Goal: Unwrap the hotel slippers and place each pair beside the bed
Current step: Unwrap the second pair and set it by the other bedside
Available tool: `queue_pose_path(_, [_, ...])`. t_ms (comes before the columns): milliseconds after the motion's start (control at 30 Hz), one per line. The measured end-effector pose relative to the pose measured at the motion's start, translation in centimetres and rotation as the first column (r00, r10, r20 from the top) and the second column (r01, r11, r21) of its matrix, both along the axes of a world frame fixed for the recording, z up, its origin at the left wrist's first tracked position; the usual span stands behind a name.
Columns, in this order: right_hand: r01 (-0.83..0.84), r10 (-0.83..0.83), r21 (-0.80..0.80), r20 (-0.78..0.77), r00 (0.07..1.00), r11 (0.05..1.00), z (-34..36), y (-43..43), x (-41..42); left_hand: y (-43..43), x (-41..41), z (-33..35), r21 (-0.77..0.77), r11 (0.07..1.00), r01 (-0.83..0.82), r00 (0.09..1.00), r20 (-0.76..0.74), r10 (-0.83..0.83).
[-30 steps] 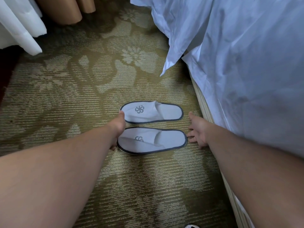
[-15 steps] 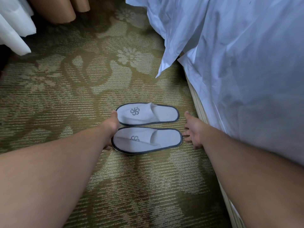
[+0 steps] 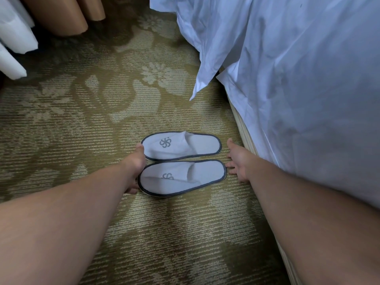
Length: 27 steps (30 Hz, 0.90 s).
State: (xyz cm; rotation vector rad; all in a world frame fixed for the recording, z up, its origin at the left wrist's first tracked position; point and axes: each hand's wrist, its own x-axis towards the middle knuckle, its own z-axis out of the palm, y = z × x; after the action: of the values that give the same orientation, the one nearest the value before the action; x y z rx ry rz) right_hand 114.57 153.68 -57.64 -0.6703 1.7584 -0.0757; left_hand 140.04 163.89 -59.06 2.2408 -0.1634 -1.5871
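2 slippers (image 3: 181, 146) lie paired on the carpet (image 3: 82, 124), with the bed (image 3: 298, 99) at their 3 o'clock. The right hand (image 3: 239, 161) sets released, spread fingers (image 3: 231, 166) against the near heel. The left hand (image 3: 134, 165) braces the toes at 9 o'clock, likely squaring the pair; whether its fingers grip cannot be told.

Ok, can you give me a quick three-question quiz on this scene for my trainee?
1. True or false: the two white cloth slippers with grey trim lie side by side on the olive floral carpet.
2. Which hand is at the slippers' logo ends? A left; B right; C neither.
3. Fill in: the right hand, fingers spread, lies between the heel ends and the white-sheeted ___.

Key: 1 true; 2 A, the left hand; 3 bed.
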Motion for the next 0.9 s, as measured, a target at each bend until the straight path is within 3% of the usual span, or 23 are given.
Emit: queue_pose_path(900, [-0.075,0.073,-0.050,-0.028,0.997,0.996,0.0,-0.8,0.5,0.2,0.5,-1.6,0.031,0.998,0.048,0.999,-0.019,-0.047])
